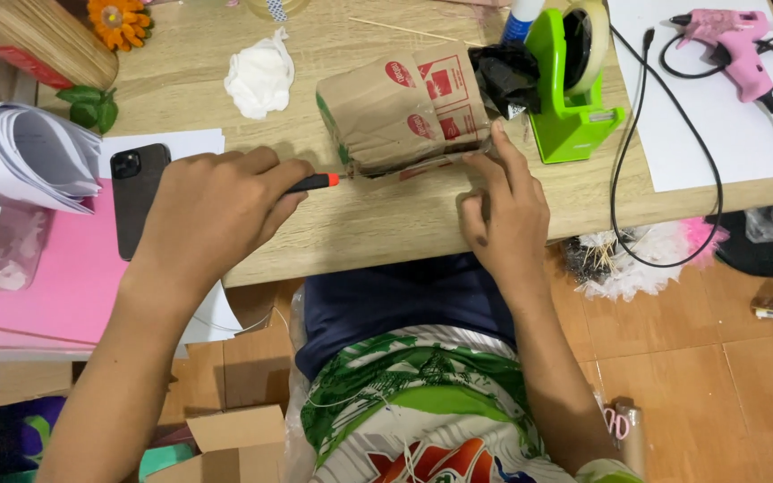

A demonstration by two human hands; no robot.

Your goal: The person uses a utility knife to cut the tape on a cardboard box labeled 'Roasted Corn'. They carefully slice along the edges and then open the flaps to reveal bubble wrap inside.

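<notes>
My left hand (216,210) grips an orange-and-black craft knife (315,182), its tip touching the lower left corner of a brown paper-wrapped block (404,112) with red printed patches. That block lies on the wooden table (386,228), with crumpled black material (505,76) sticking out of its right end. My right hand (505,215) presses the block's lower right edge with its index finger stretched out and holds nothing.
A green tape dispenser (570,98) stands right of the block. A pink glue gun (735,49) with a black cable lies on white paper. A black phone (136,192), a white tissue wad (261,76), rolled paper (33,156) and a pink sheet (73,286) sit left.
</notes>
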